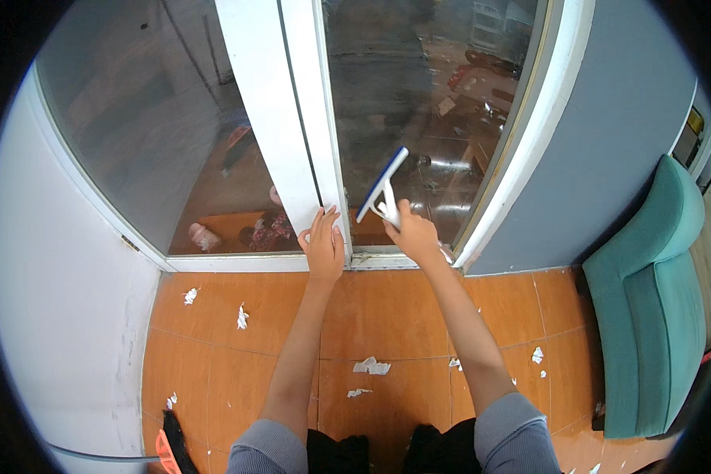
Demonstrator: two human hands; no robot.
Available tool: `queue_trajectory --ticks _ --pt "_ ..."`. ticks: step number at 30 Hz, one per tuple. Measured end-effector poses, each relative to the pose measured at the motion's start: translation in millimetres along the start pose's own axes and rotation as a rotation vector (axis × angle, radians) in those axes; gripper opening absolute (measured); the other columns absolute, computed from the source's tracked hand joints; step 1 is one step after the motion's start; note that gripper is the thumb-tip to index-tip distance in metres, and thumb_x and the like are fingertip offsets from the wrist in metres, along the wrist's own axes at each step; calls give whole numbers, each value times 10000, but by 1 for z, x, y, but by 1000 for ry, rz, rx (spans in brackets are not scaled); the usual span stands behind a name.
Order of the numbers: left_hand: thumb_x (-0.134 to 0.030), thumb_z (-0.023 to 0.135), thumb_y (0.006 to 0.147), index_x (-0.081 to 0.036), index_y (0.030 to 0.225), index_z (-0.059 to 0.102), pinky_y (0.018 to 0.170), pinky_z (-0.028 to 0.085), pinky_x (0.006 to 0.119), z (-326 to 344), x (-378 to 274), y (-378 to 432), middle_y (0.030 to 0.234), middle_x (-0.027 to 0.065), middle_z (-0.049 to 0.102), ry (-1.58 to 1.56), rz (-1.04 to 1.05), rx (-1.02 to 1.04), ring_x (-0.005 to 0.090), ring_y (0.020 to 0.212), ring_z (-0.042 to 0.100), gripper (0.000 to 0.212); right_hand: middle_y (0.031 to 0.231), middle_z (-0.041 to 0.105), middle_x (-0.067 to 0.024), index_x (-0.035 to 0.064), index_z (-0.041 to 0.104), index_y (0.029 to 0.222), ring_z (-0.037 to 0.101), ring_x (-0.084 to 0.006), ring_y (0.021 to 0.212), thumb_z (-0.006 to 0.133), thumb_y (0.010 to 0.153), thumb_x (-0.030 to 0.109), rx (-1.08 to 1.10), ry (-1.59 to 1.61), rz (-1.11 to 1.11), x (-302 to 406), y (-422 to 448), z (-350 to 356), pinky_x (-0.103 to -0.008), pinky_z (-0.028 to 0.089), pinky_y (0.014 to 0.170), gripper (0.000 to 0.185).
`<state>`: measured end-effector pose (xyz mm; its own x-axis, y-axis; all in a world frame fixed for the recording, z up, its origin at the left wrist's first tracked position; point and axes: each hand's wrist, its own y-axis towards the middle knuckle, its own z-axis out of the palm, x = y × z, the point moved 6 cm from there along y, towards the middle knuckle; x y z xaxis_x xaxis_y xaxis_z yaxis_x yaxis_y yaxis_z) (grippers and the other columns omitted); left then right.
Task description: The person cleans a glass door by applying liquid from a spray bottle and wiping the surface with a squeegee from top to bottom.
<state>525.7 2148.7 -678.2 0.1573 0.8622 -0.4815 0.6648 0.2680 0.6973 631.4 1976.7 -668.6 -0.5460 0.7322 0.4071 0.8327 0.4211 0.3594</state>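
Observation:
A white window squeegee with a blue blade is gripped by its handle in my right hand. Its head slants in front of the right glass pane; I cannot tell whether the blade touches the glass. My left hand rests with its fingers against the white door frame, beside the dark vertical gap between the two door leaves. It holds nothing. Reflections and objects beyond the glass show through both panes, including the left pane.
Crumpled white paper scraps lie scattered on the orange tiled floor. At the right stands a teal upholstered sofa near the grey wall. An orange broom head with black bristles lies at the lower left by the white wall.

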Motion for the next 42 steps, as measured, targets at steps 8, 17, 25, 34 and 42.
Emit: queue_trajectory --ticks 8,17,25,34,42 --pt "-88 430 933 -58 1114 574 938 266 395 -6 -5 -6 1177 70 609 -18 62 -27 230 1187 505 233 893 674 -179 146 596 1137 665 -367 806 625 836 464 -98 -29 -19 -7 10 -21 -477 517 674 439" --pt "-91 435 931 -60 1044 578 903 286 384 -15 0 -6 1042 70 604 -9 68 -100 222 1027 535 185 922 703 -151 148 643 1168 675 -320 841 683 790 485 -134 123 240 -102 -9 -69 -404 508 720 508" --pt "-91 439 925 -72 1026 576 915 290 406 -4 -4 -5 1007 59 597 12 40 -60 220 1027 534 171 642 542 -4 22 622 981 493 -87 551 676 871 325 -179 952 281 -91 5 -100 -230 384 481 327" --pt "-114 406 959 -56 1027 588 915 299 386 3 -6 -9 1009 73 603 12 56 -3 226 1035 535 203 891 672 -253 -56 604 1038 664 -358 876 607 904 389 -438 599 378 -95 -1 -43 -411 481 772 464" --pt "-98 466 918 -70 1008 578 898 312 398 12 10 -20 986 54 599 11 52 5 218 1006 539 146 896 667 -265 -45 604 1039 655 -402 883 610 884 431 -424 523 460 -123 -45 34 -443 491 751 501"
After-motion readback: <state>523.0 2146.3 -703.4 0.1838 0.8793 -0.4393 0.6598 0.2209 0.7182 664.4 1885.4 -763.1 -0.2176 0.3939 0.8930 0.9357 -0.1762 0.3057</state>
